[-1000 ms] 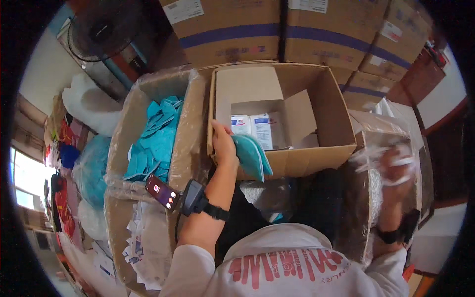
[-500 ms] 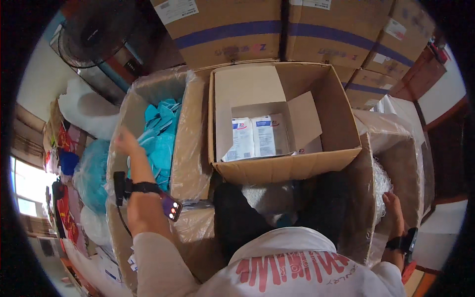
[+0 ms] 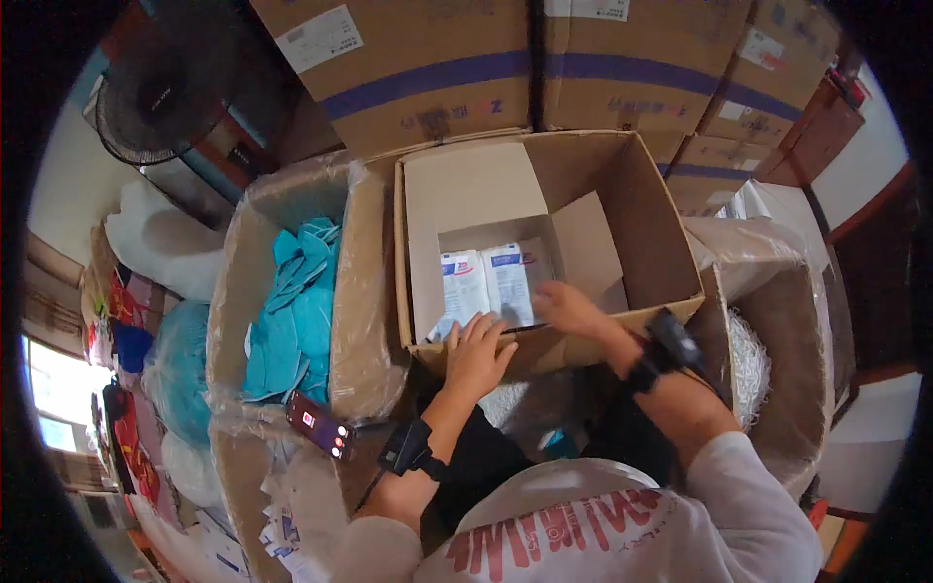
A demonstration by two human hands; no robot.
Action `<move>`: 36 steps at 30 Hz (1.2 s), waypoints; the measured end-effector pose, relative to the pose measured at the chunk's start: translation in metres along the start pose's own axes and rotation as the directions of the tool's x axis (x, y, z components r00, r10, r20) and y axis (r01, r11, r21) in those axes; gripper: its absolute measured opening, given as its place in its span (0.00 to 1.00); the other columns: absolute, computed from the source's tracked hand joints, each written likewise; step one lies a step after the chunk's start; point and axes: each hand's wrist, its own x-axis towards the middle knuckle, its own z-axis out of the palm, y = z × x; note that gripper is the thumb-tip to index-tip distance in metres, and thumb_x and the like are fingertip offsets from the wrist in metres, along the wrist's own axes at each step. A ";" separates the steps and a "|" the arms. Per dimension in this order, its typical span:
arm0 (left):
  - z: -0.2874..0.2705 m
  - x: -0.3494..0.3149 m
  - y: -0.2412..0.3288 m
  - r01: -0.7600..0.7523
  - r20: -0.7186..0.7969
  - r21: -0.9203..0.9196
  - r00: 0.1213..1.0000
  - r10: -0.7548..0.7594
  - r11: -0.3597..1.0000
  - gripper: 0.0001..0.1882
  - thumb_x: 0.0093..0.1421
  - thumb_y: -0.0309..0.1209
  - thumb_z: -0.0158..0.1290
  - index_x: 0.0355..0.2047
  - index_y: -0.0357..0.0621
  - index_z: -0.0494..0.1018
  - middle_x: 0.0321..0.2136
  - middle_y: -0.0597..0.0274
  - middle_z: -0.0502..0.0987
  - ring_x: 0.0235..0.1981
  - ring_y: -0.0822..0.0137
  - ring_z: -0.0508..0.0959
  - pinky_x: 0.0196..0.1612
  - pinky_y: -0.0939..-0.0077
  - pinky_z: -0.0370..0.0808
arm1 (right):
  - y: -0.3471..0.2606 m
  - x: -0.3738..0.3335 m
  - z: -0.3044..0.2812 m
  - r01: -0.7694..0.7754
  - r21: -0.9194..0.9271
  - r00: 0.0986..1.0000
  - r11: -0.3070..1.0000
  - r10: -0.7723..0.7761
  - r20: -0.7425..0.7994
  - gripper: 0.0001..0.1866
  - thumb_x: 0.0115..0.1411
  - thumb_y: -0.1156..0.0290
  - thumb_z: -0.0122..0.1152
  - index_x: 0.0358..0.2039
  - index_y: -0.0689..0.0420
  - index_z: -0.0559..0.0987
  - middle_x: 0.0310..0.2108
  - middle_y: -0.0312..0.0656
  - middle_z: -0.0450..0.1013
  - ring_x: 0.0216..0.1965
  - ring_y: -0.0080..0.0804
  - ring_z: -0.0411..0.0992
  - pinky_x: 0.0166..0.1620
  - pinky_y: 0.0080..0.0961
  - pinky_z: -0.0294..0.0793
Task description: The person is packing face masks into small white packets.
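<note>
Two white packets (image 3: 508,284) with blue and red print stand side by side in an inner carton (image 3: 486,185), its flaps raised. That carton sits inside a larger brown cardboard box (image 3: 661,233). My left hand (image 3: 476,358) is over the near rim, its fingers spread and their tips at the lower edge of the packets. Beside the right-hand packet, my right hand (image 3: 571,309) has its fingers curled together; whatever they may hold is hidden. A black band with a small device is strapped to each of my wrists.
At left, a plastic-lined carton (image 3: 374,291) holds teal fabric pieces (image 3: 296,311). A phone (image 3: 319,426) lies at its near end. The right-hand lined carton (image 3: 777,282) contains white stringy material (image 3: 746,369). Taped cartons (image 3: 428,78) are stacked behind, with a fan (image 3: 151,102) at far left.
My left hand has left the teal pieces, and my right hand has left the right carton. Both are now at the packets in the middle box. The view has shifted slightly.
</note>
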 end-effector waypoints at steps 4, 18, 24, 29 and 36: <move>0.010 -0.008 -0.012 0.030 -0.049 0.082 0.998 -0.026 0.996 0.20 0.54 0.40 0.48 0.45 0.46 0.67 0.48 0.53 0.65 0.52 0.58 0.62 0.56 0.57 0.49 | -0.009 0.049 0.022 -0.289 -0.157 0.918 0.944 0.320 0.236 0.24 0.51 0.56 0.49 0.38 0.64 0.74 0.38 0.57 0.70 0.43 0.51 0.68 0.47 0.35 0.66; 0.015 -0.005 -0.014 0.038 -0.051 0.073 0.998 -0.034 0.997 0.20 0.53 0.39 0.50 0.45 0.44 0.67 0.48 0.52 0.65 0.52 0.56 0.61 0.55 0.59 0.51 | 0.041 0.089 0.071 -0.527 -0.098 0.850 0.844 0.525 -0.041 0.18 0.45 0.61 0.56 0.30 0.64 0.77 0.37 0.57 0.70 0.42 0.50 0.69 0.44 0.33 0.69; 0.013 0.000 -0.010 0.031 -0.058 0.066 0.998 -0.027 0.997 0.20 0.52 0.38 0.51 0.44 0.45 0.67 0.47 0.52 0.65 0.52 0.57 0.61 0.55 0.60 0.51 | 0.046 0.080 0.067 -0.542 0.006 0.826 0.840 0.534 -0.177 0.19 0.46 0.62 0.55 0.31 0.67 0.75 0.32 0.59 0.71 0.39 0.49 0.71 0.42 0.37 0.69; 0.015 -0.005 -0.015 0.042 -0.079 0.073 0.996 -0.037 0.996 0.19 0.52 0.38 0.50 0.43 0.45 0.68 0.47 0.52 0.66 0.52 0.57 0.62 0.55 0.58 0.52 | 0.029 0.076 0.055 -0.548 0.018 0.836 0.836 0.548 -0.001 0.19 0.46 0.61 0.56 0.31 0.66 0.75 0.31 0.58 0.72 0.36 0.49 0.72 0.40 0.37 0.70; 0.021 -0.003 -0.016 0.041 -0.023 0.065 0.999 -0.040 0.997 0.20 0.53 0.41 0.49 0.44 0.46 0.68 0.48 0.55 0.65 0.53 0.57 0.60 0.56 0.60 0.49 | 0.036 0.075 0.064 -0.371 -0.098 0.864 0.923 0.305 -0.400 0.15 0.54 0.61 0.48 0.29 0.62 0.74 0.28 0.55 0.71 0.34 0.51 0.70 0.39 0.40 0.68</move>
